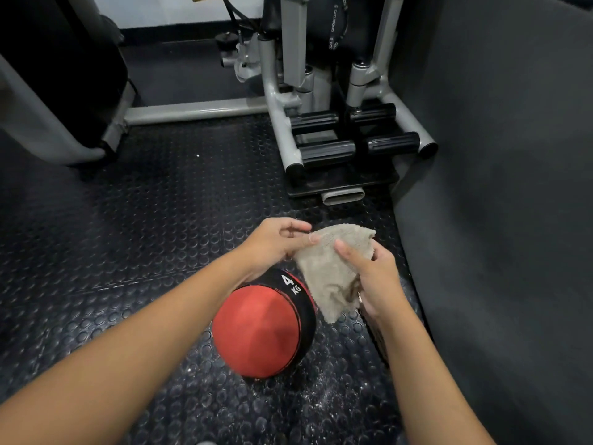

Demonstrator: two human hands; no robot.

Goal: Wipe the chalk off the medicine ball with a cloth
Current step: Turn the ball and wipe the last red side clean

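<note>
The left hand pinches the cloth at its 10 o'clock corner. The right hand grips its 3 o'clock edge, thumb on top. The medicine ball lies on the studded floor at 7 o'clock of the cloth. The cloth seems to be being readied, and next it needs pressing onto the ball. I see no chalk on the ball, and the left wrist hides its top.

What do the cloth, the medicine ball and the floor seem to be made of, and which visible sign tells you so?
Cloth: looks like terry cotton towelling, beige and matt; fuzzy surface, hangs limp.
Medicine ball: probably rubber or vinyl, matt red and black, smooth, printed 4 KG.
Floor: likely rubber matting, dark with some sheen, covered in raised round studs.
</note>
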